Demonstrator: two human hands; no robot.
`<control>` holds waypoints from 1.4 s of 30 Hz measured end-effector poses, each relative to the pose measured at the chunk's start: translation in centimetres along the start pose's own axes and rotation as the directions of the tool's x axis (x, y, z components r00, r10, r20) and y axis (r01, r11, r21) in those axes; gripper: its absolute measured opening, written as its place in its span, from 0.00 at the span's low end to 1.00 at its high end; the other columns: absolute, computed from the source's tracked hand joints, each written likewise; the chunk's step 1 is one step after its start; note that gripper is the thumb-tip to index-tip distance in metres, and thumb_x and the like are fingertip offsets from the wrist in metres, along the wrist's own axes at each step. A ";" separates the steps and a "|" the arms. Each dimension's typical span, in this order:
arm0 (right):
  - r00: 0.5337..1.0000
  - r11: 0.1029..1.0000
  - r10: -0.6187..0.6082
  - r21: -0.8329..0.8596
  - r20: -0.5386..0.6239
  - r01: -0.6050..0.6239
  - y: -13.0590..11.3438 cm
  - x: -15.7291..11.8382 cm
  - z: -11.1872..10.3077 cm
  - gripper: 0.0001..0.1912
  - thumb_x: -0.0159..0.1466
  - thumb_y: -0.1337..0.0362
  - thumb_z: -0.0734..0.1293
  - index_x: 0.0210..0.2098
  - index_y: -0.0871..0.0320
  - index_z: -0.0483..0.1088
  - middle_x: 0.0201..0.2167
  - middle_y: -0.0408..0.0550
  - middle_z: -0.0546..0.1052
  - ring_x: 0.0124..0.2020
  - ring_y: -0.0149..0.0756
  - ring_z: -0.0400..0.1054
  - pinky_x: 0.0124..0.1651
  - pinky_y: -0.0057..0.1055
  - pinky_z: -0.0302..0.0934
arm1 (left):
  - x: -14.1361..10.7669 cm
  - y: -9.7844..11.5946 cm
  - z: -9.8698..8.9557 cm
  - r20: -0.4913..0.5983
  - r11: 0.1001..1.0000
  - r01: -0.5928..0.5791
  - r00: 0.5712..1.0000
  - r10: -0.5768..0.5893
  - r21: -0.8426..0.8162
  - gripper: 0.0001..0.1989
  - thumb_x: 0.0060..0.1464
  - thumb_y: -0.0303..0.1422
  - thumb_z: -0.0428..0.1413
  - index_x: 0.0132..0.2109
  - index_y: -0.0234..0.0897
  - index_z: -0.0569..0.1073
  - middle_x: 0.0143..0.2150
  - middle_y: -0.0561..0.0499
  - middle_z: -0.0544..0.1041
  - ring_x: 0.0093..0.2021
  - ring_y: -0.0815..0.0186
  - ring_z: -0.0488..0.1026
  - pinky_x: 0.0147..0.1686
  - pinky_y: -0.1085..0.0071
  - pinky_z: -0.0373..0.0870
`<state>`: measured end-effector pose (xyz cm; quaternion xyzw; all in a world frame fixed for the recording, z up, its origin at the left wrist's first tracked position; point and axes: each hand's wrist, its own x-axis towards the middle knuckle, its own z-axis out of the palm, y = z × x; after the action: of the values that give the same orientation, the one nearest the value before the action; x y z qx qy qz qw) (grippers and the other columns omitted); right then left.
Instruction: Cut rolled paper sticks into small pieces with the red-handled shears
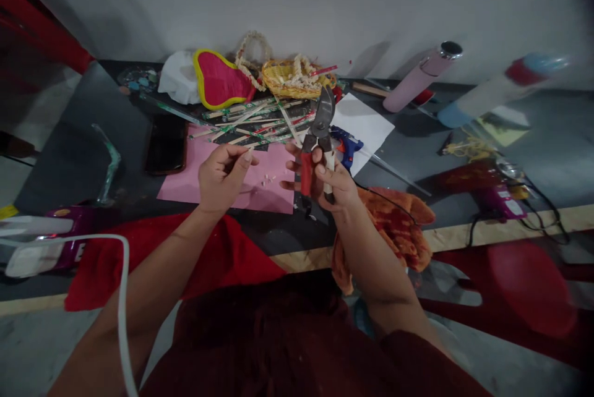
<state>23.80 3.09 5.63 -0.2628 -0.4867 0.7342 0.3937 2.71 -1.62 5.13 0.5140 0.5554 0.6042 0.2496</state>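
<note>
1. While the phone (166, 143) lies on the counter (65, 180) at ten o'clock from the pink paper (179, 190), nothing seems to be in work on that side.
2. The left hand (219, 177) hovers over the paper, thumb and forefinger closed on what looks like a tiny pale bit (250, 150).
3. Beyond it, near twelve o'clock, a rounded pink panel with a yellow edge (225, 85) leans upright and looks finished.
4. Just right of the left hand, a few pale scraps (268, 180) lie on the paper; judging by this small number, little has been cut so far.
5. At about one o'clock sits a heap of thin sticks (260, 128), mostly long, so much material looks unused.
6. Behind the heap, a yellow basket (278, 89) holds a pale knobbly string (299, 80), which appears already made up.
7. At two o'clock, the right hand (341, 183) loosely grips the red-and-white-handled shears (321, 128), blades pointing up, with some fingers spread.
8. Just right of the shears lies a blue glue gun (350, 148), in neither hand.
</note>
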 end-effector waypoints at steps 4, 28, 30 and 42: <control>0.993 0.957 -0.118 -0.267 -0.018 0.109 -0.2 -0.1 -0.3 0.22 0.55 0.48 0.67 0.46 0.48 0.62 0.49 0.50 0.72 0.46 0.43 0.71 0.39 0.45 0.70 | 0.0 0.1 0.1 -0.014 1.000 0.028 1.000 -0.028 -0.003 0.11 0.55 0.41 0.57 0.37 0.36 0.73 0.31 0.50 0.79 0.24 0.73 0.70 0.22 0.77 0.63; 0.973 -0.143 -0.064 -0.967 0.220 0.209 1.8 1.0 0.2 0.25 0.58 0.71 0.57 0.55 0.59 0.61 0.68 0.51 0.49 0.62 0.51 0.51 0.55 0.50 0.56 | -0.4 -0.1 0.1 0.090 1.000 -0.007 0.996 0.005 0.013 0.09 0.54 0.39 0.57 0.34 0.36 0.73 0.30 0.51 0.79 0.27 0.71 0.72 0.25 0.75 0.67; 0.973 -0.134 -0.057 -0.968 0.222 0.213 1.7 1.0 0.1 0.23 0.59 0.70 0.57 0.54 0.58 0.62 0.68 0.51 0.51 0.61 0.51 0.52 0.55 0.49 0.56 | -0.4 -0.1 0.1 0.099 1.000 0.003 0.995 -0.004 0.010 0.10 0.54 0.39 0.57 0.35 0.36 0.73 0.31 0.50 0.80 0.27 0.70 0.73 0.26 0.74 0.68; 0.979 0.012 -0.135 -0.988 0.153 0.156 2.3 1.4 -0.2 0.37 0.60 0.61 0.62 0.66 0.63 0.46 0.60 0.60 0.64 0.58 0.50 0.59 0.56 0.47 0.57 | -0.3 -0.4 0.1 0.127 0.999 0.036 0.991 -0.036 0.004 0.09 0.54 0.38 0.58 0.34 0.36 0.74 0.31 0.49 0.80 0.31 0.67 0.77 0.30 0.72 0.72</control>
<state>22.46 3.93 3.43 -0.4052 -0.8867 0.1454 0.1685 2.80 -1.79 4.64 0.5415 0.5482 0.5652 0.2946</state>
